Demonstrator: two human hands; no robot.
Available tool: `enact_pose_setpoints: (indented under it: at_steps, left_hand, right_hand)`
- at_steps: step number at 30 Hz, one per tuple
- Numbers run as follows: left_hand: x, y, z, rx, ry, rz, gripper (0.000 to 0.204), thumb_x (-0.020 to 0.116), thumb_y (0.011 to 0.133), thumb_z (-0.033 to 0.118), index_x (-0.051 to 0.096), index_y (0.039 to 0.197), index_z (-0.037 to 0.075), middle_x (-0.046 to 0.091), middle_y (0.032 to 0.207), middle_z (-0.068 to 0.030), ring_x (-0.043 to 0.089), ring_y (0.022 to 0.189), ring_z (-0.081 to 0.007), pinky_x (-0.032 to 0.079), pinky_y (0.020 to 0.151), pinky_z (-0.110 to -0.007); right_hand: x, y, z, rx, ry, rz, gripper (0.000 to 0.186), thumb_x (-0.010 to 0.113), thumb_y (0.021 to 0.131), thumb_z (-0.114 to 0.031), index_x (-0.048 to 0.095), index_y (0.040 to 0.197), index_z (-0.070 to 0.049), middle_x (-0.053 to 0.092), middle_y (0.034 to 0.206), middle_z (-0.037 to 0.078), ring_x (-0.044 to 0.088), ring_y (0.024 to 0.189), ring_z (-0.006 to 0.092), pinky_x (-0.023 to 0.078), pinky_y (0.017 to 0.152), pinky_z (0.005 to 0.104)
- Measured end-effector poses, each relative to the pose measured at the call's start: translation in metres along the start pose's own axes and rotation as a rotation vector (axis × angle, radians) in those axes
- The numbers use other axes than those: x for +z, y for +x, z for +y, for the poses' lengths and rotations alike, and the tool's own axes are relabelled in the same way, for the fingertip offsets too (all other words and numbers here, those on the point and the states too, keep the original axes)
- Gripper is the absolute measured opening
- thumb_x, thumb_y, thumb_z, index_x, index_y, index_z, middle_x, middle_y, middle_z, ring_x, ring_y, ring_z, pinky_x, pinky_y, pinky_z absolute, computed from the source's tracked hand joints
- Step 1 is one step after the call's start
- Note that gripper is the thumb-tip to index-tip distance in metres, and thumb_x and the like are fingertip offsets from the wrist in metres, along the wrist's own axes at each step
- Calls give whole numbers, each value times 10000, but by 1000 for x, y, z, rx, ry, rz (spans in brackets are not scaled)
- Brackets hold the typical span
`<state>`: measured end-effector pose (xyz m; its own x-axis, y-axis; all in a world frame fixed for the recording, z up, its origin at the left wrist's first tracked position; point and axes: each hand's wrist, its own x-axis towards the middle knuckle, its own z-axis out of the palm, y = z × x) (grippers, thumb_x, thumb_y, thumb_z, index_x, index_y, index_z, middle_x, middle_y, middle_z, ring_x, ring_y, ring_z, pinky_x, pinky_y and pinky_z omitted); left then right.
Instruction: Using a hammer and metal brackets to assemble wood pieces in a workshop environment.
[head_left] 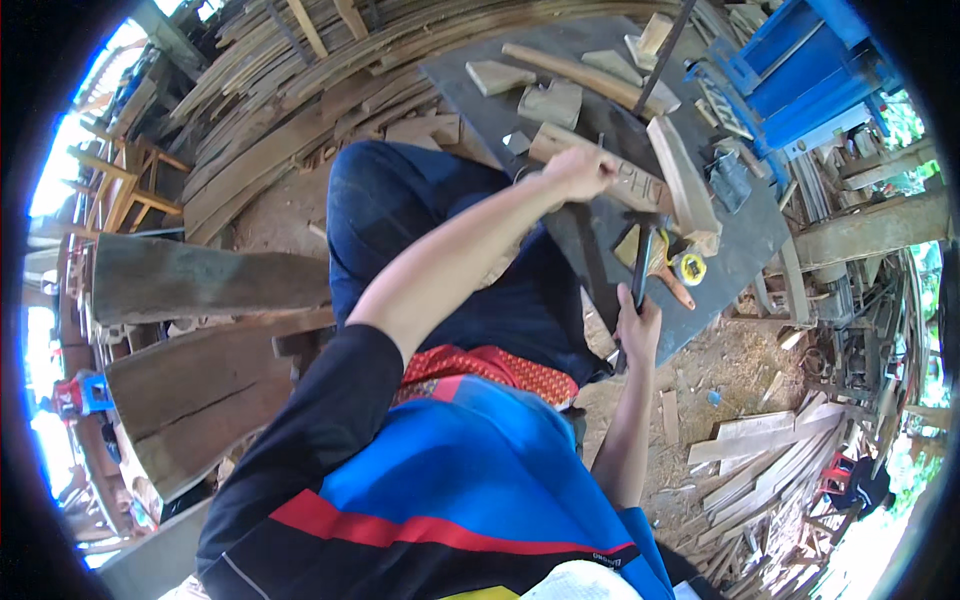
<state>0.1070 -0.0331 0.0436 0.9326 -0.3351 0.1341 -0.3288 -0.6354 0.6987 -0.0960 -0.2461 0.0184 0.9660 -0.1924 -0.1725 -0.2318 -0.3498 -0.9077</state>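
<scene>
My right hand (638,322) is wrapped round the dark handle of a hammer (643,262), whose head lies over the near edge of a wooden board. My left hand (583,173) is closed over that wooden board (548,143), which has letters marked on its face. A thin dark tip shows just above the left fingers, but what they hold is too small to make out. Beside the hammer lie a brush with a wooden handle (677,290) and a round yellow tape (690,267). A thicker wooden piece (683,180) stands against the board's right end.
Wood offcuts (550,103) are scattered over the far part of the dark worktop (735,255). A blue metal machine (805,75) stands at the far right. Thick slabs (210,280) lie to my left, long planks (290,130) behind, and scrap strips (770,470) on the right floor.
</scene>
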Motion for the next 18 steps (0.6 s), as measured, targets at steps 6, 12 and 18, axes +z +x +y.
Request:
enact_pose_setpoints:
  at_steps: [6,12,18]
  left_hand:
    - [-74,-7,4,-64,71,-116,329,627,981,427,726,1179,184,771,1028,-79,733,811,-229,562,802,-391]
    - [-136,-52,-18,53,-147,171,325,671,951,375,722,1111,97,764,1042,-95,746,886,-238,568,779,-349]
    - [-165,-105,-38,-253,-487,293,271,646,1014,280,699,1153,54,719,981,-15,609,708,-64,476,623,-207]
  right_hand:
    - [-2,1,7,34,-10,-10,454,696,966,-381,602,746,5,483,514,11,508,414,122,399,394,305]
    - [0,-6,-1,31,46,-4,414,691,979,-331,589,731,-17,469,499,-8,462,389,93,335,387,284]
    - [-2,-8,-9,126,57,-31,390,680,987,-270,566,703,-29,473,492,-5,455,380,85,334,370,272]
